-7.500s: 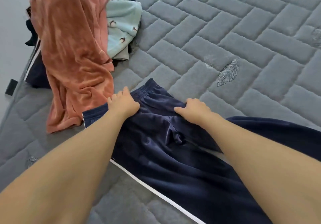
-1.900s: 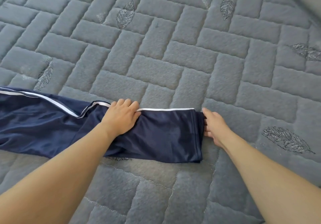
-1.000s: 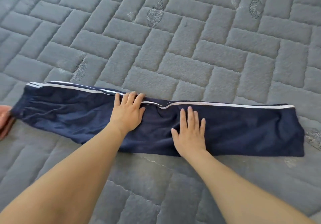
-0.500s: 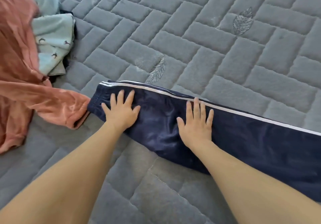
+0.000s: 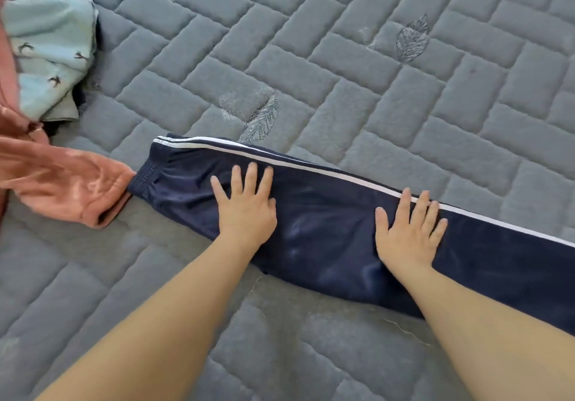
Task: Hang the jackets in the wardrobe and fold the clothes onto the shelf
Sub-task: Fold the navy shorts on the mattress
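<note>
Flat on the bed, in the head view, my navy track pants [image 5: 326, 229] lay folded lengthwise into one long band, running from the elastic waistband at about nine o'clock down toward four o'clock, where they ran out of the picture. A white side stripe [image 5: 311, 169] followed the band's far edge.

My left hand [image 5: 245, 204] pressed palm-down on the pants near the waistband, fingers straight and spread, grip released and grasping nothing. My right hand [image 5: 407, 229] lay the same way farther along the leg, toward three o'clock of the left, its fingertips [image 5: 418, 198] reaching the white stripe; that grip was released too. Both forearms came in from six o'clock.

The grey quilted bed cover [image 5: 357, 68] showed a brick-like stitched pattern with embroidered leaves, one leaf [image 5: 261, 120] just beyond the waistband at twelve o'clock of it, another [image 5: 412, 41] well apart toward one o'clock.

At nine o'clock of the waistband a rust-pink velvety garment [image 5: 62, 183] lay crumpled, its cuff touching the waistband's end. Beyond that, at about ten o'clock, sat a pale blue cloth with small dark bird prints [image 5: 49, 55], bunched over some darker fabric I could not make out.
</note>
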